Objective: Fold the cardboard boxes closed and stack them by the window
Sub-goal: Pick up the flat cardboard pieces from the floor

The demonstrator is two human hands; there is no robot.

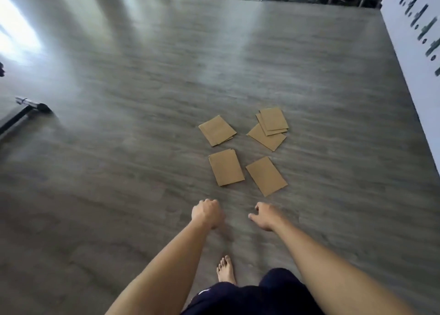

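**Inspector:** Where is the cardboard?

**Assistant:** All of it lies flat on the grey wood-pattern floor [119,148], ahead of the person. One flattened box [217,130] sits at the far left of the group and another flattened box [226,167] lies nearer, with a third piece [266,176] just beside it on the right. At the far right is an overlapping pile [271,124]: two or three sheets fanned over a lower one. The exact count there cannot be made out.

**Inspector:** And the hands?

**Assistant:** Both arms reach forward, short of the cardboard and touching none of it. The left hand [207,213] is seen from the back, its fingers curled under into a fist and holding nothing. The right hand [265,216] has its thumb out and its fingers loosely bent; their tips are hidden behind the hand.

**Inspector:** Anything cut off or unclear?

**Assistant:** One bare foot [225,269] shows between the arms; dark shorts [250,298] run off the bottom edge. A black bar with a metal end [28,104] enters from the left, mostly out of frame. The white panel [414,41] on the right carries dark marks too blurred to read. The whole view is motion-smeared.
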